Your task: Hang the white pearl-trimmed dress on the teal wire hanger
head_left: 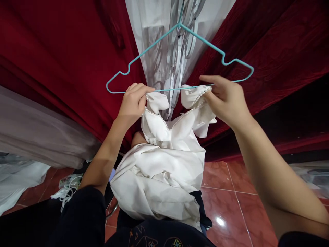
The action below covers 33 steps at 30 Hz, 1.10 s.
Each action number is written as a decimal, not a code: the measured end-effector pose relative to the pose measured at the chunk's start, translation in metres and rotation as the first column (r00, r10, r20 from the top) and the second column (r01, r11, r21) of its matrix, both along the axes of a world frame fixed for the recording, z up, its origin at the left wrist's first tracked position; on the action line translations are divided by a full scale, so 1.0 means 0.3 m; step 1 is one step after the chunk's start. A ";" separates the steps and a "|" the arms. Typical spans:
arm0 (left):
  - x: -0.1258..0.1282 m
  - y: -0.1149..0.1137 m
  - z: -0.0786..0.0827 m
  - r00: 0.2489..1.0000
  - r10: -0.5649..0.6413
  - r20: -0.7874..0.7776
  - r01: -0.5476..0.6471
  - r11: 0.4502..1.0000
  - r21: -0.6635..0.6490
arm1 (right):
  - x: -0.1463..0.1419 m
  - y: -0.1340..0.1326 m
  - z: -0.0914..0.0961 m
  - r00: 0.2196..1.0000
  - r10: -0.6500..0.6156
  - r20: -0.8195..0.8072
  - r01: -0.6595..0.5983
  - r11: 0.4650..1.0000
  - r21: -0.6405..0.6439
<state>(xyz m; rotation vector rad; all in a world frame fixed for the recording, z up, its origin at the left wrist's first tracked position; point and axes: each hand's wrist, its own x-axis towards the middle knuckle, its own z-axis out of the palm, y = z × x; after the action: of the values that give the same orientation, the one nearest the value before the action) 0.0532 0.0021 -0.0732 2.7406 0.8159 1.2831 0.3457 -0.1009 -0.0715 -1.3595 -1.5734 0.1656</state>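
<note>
Dark shirt (161,230) nearest, white dress (164,164) bunched just ahead of it. Left hand (132,103) clamped on one beaded shoulder piece, right hand (228,99) pinching the other — both at the turquoise hanger's (176,89) lower bar. Behind, from where I stand — red curtains (64,44), white fabric (151,41) between.

Forearms (264,164) outstretched, left hand (132,102) in a pinch, right hand (230,99) with forefinger (212,79) extended

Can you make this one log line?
left hand: gripping white dress; right hand: gripping same dress; turquoise hanger: at both hands
</note>
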 end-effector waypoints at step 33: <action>-0.197 0.333 0.129 0.845 0.514 0.149 -0.442 0.827 -0.348 | 0.035 -0.047 -0.003 0.991 -0.018 0.129 0.023 0.999 -0.041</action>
<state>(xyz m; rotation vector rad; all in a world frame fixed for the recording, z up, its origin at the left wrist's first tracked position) -0.0059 0.1018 -0.0346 2.1572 1.5972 1.3704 0.3561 -0.1151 -0.0725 -1.4429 -1.6708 0.1003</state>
